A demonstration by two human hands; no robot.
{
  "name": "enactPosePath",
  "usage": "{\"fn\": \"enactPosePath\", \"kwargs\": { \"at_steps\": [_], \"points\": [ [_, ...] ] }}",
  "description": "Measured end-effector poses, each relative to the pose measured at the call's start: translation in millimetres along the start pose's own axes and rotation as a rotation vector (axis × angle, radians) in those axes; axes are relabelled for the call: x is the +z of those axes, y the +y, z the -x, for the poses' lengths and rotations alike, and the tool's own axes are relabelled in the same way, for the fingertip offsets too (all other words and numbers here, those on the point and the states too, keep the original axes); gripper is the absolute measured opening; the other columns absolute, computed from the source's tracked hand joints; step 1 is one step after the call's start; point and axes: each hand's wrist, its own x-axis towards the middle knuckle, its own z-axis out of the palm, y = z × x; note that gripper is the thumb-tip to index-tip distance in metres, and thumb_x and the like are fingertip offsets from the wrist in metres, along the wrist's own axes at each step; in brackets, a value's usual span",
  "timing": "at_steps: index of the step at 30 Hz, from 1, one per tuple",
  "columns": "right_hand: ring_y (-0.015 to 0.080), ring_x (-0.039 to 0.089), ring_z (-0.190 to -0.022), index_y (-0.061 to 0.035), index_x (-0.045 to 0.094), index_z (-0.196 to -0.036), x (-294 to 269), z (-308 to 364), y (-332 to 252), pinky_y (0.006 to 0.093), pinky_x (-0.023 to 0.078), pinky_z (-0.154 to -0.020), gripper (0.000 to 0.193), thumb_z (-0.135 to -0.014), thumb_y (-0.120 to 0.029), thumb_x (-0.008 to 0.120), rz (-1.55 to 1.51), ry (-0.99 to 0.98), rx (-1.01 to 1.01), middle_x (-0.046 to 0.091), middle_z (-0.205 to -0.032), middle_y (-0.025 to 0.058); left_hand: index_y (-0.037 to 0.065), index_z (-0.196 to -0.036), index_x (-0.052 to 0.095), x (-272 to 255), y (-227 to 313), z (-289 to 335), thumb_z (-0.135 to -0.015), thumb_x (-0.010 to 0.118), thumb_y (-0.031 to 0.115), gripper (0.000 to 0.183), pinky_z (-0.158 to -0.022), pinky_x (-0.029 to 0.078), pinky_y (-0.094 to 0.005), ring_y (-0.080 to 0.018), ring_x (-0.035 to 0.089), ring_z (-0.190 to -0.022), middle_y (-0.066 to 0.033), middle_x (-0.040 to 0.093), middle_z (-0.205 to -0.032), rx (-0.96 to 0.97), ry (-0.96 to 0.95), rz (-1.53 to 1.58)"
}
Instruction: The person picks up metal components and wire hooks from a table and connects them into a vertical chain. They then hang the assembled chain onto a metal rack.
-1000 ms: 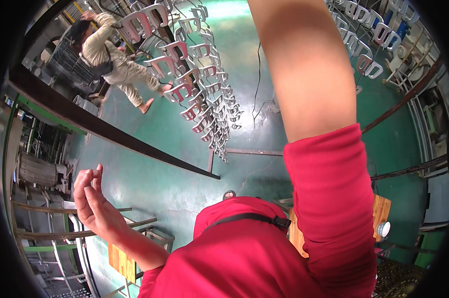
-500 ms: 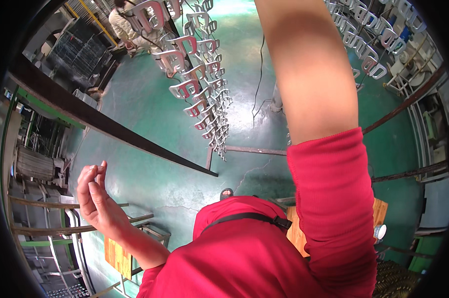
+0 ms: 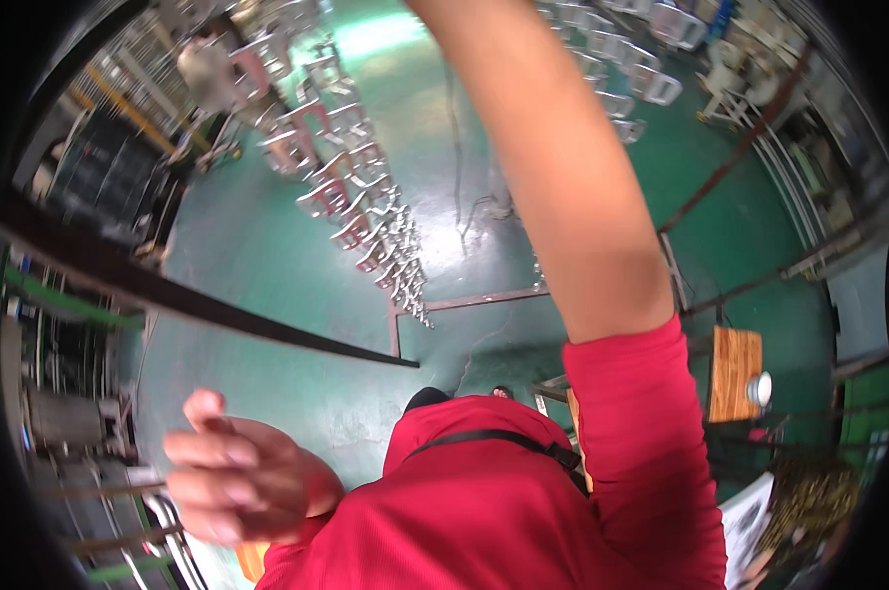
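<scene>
My left hand (image 3: 236,474) is at the lower left, in front of my red shirt, slightly blurred. Its fingers are loosely bent and spread apart, and I see nothing in them. My right arm (image 3: 563,187) reaches up past the top edge, so the right hand is out of sight. Left of this arm hang long rows of silvery metal frame-shaped parts (image 3: 351,202), some with reddish faces. More such metal parts (image 3: 651,84) hang at the upper right, beyond the arm.
A dark metal beam (image 3: 199,305) slants across the left. Wooden stools stand near me, one with a wooden top (image 3: 735,374) and a white round object (image 3: 759,389) at its edge. A patterned cloth-like thing (image 3: 813,501) is at the lower right. The floor (image 3: 258,226) is green.
My left hand has come lower and closer to my body, its fingers turned and spread more. The view has shifted, and my raised right arm now slants further left. The hanging rows appear further left.
</scene>
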Motion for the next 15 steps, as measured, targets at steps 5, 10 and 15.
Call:
{"fn": "enactPosePath", "kwargs": {
  "at_steps": [5,10,15],
  "points": [
    [0.0335,0.059,-0.071,0.0011,0.061,-0.078,-83,70,-38,0.0406,0.050,-0.064,0.011,-0.068,0.000,0.056,0.363,-0.102,-0.026,0.055,-0.074,0.0202,0.024,-0.095,0.062,34,-11,10,-0.092,0.041,0.033,0.023,-0.080,0.035,-0.0378,-0.0112,0.048,-0.071,0.0069,0.053,-0.076,0.004,-0.296,0.541],
    [0.0280,0.056,-0.079,-0.0050,0.057,-0.091,-149,191,-91,0.0374,0.049,-0.066,0.013,-0.078,-0.002,0.055,0.484,-0.015,0.354,0.049,-0.094,0.0114,0.017,-0.089,0.046,60,9,26,-0.090,0.026,0.043,0.034,-0.073,0.042,-0.0466,-0.0143,0.042,-0.066,0.0003,0.041,-0.067,0.118,-0.418,1.036],
    [0.0287,0.058,-0.086,-0.0077,0.060,-0.089,-207,367,-168,0.0412,0.047,-0.069,0.013,-0.076,-0.009,0.056,0.881,-0.260,1.057,0.055,-0.091,0.0116,0.007,-0.089,0.053,70,36,71,-0.090,0.035,0.030,0.029,-0.073,0.038,-0.0464,-0.0196,0.043,-0.067,-0.0038,0.045,-0.072,0.019,-0.781,1.216]
  ]
}}
